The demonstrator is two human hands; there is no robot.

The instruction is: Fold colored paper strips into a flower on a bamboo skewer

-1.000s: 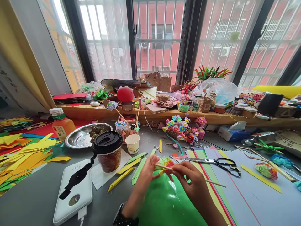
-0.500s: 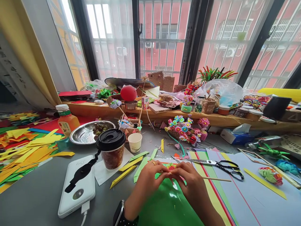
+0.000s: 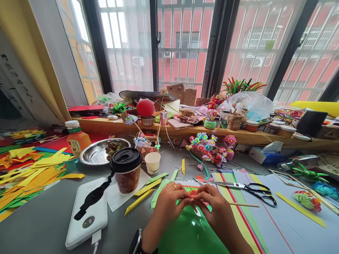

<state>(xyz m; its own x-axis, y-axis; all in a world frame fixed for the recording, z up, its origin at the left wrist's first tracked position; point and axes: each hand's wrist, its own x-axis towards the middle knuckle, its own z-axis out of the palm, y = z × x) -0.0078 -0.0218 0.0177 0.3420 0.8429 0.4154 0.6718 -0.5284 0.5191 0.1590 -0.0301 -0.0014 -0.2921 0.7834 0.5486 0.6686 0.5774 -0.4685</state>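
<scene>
My left hand [image 3: 171, 201] and my right hand [image 3: 212, 204] meet over a glossy green sheet [image 3: 193, 233], fingertips pinched together. Between them shows a small red, yellow and green folded paper piece [image 3: 191, 191], partly covered by the fingers. A thin wooden stick [image 3: 245, 205] sticks out to the right from behind my right hand; its other end is hidden. Scissors [image 3: 247, 188] lie on layered coloured paper sheets [image 3: 238, 211] to the right. Green paper strips [image 3: 161, 193] and yellow strips [image 3: 139, 203] are left of my hands.
A lidded coffee cup [image 3: 126, 173], a paper cup [image 3: 153, 163], a metal plate [image 3: 90, 151] with grapes and a white power bank [image 3: 90, 211] stand left. Crochet flowers [image 3: 203, 144] lie behind my hands. A folded paper flower [image 3: 307, 200] is at right; a cluttered ledge [image 3: 169, 130] runs along the window.
The view has shifted slightly. Both hands stay together at the paper piece, with small finger movements; the stick's outer end is a little higher against the papers.
</scene>
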